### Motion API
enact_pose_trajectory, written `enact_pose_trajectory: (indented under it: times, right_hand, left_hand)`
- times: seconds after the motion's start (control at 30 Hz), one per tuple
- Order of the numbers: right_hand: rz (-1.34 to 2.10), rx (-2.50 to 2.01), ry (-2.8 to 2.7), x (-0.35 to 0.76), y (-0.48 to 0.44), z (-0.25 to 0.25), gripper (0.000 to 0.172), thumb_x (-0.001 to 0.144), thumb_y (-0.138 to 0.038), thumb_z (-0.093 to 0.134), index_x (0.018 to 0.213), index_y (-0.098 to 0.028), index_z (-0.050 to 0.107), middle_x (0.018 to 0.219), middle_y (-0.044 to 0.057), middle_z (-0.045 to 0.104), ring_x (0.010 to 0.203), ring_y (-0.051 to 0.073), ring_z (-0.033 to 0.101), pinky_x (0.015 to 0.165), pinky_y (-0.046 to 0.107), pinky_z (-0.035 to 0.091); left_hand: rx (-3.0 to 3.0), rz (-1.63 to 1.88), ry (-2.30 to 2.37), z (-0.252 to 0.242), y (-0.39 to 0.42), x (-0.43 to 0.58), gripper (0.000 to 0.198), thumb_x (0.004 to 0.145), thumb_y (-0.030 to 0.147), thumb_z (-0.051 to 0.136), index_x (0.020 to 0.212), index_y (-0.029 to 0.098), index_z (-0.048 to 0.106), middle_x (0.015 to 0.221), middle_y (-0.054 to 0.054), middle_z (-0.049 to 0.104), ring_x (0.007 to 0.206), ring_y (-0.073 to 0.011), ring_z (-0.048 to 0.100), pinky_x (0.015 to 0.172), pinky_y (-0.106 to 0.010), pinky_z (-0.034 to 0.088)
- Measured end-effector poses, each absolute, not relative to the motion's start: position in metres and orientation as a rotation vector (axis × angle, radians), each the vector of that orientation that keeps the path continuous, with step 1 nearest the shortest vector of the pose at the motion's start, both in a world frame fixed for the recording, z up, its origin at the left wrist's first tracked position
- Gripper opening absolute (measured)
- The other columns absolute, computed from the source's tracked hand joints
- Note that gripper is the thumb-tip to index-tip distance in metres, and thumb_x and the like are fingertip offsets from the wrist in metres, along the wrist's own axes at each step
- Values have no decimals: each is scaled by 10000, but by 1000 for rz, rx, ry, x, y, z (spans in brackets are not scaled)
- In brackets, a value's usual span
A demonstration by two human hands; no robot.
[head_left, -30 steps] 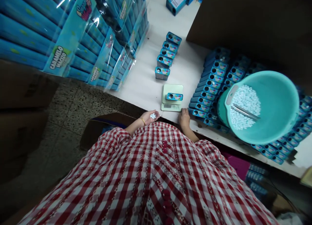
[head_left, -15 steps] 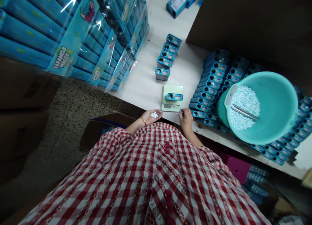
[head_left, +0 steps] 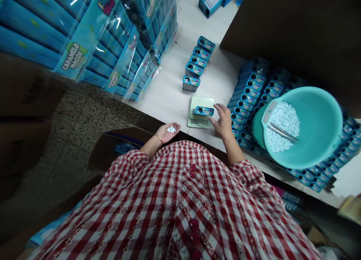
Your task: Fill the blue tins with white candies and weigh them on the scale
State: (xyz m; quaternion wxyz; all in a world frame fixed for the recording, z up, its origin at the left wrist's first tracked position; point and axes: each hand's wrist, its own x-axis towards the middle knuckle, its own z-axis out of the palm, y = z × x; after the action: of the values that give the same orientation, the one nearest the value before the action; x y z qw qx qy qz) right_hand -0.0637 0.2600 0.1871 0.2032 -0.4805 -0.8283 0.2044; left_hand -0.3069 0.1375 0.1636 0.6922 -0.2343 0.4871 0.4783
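Note:
My left hand (head_left: 168, 133) is palm up near the table's front edge, its slightly cupped palm holding a small heap of white candies (head_left: 171, 129). A small kitchen scale (head_left: 194, 124) rests at the table's front. On its pan stands a blue candy box (head_left: 207, 112) with a round dark hole in its top. My right hand (head_left: 222, 121) is open at the right of the scale, thumb and fingers spread about the box's right end. Whether the fingertips touch the box I cannot tell.
Behind the scale stands a row of blue boxes (head_left: 191, 83). Many more boxes (head_left: 241, 111) are packed at the right, around a turquoise tub (head_left: 318, 128) of white candies with a metal scoop (head_left: 283, 132). Wrapped display packs (head_left: 73, 61) are stacked at the left.
My right hand has moved up from the table edge to the box on the scale, and its fingers have spread. My left hand has shifted slightly left with the candies.

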Motion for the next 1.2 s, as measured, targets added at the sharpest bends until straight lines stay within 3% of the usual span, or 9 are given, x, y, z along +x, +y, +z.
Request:
enact_pose_trajectory:
  times: [0.13, 0.27, 0.4, 0.63, 0.83, 1.0, 1.2]
  right_hand:
    - [614, -1333, -2518, -71, 266, 190, 613, 784, -432, 584, 1324, -198, 416, 1352, 133, 429, 1229, 287, 387, 979, 465, 368]
    - [616, -1339, -2612, -83, 268, 192, 633, 777, -425, 585, 1337, -204, 388, 1368, 130, 399, 1224, 303, 370, 940, 474, 383]
    - [608, -1333, -2684, -89, 270, 193, 588, 776, -384, 585, 1308, -199, 418, 1330, 128, 431, 1174, 304, 402, 904, 459, 396]
    - [576, -1358, -2760, -112, 277, 203, 349, 817, -290, 530, 1138, -152, 539, 1112, 119, 555, 989, 253, 482, 846, 375, 423]
    - [482, -1350, -2678, -191, 306, 196, 403, 843, -287, 496, 1217, -137, 507, 1146, 139, 536, 999, 262, 464, 839, 377, 419]
    - [451, -1386, -2669, -203, 314, 185, 429, 874, -188, 397, 1295, -145, 472, 1218, 140, 522, 1053, 266, 434, 866, 392, 401]
    - [627, -1722, -2380, -153, 306, 183, 473, 867, -209, 380, 1319, -90, 448, 1237, 156, 541, 1106, 249, 468, 946, 370, 385]
  left_hand:
    - [-573, 1124, 1104, 159, 131, -319, 224, 865, 100, 427, 749, 64, 615, 724, -119, 667, 748, -162, 666, 696, -254, 555]
    - [-599, 1147, 1106, 159, 131, -327, 217, 866, 103, 428, 761, 64, 613, 722, -118, 660, 728, -157, 662, 638, -234, 554]
    - [-626, 1168, 1099, 158, 134, -335, 197, 864, 110, 439, 798, 69, 620, 702, -100, 650, 700, -147, 655, 574, -210, 538]
    - [-648, 1181, 1102, 159, 133, -352, 211, 876, 123, 436, 754, 80, 604, 711, -97, 647, 680, -134, 647, 537, -187, 517]
    - [-551, 1140, 1068, 165, 149, -351, 231, 898, 162, 429, 763, 78, 597, 593, -35, 569, 463, -50, 516, 355, -113, 340]
    - [-377, 1081, 1113, 170, 199, -342, 112, 844, 94, 492, 849, 78, 602, 547, 4, 509, 399, -27, 434, 314, -101, 226]
    - [-249, 1060, 1326, 173, 274, -323, 149, 773, 14, 504, 676, 127, 504, 484, 28, 463, 369, -23, 389, 328, -102, 168]
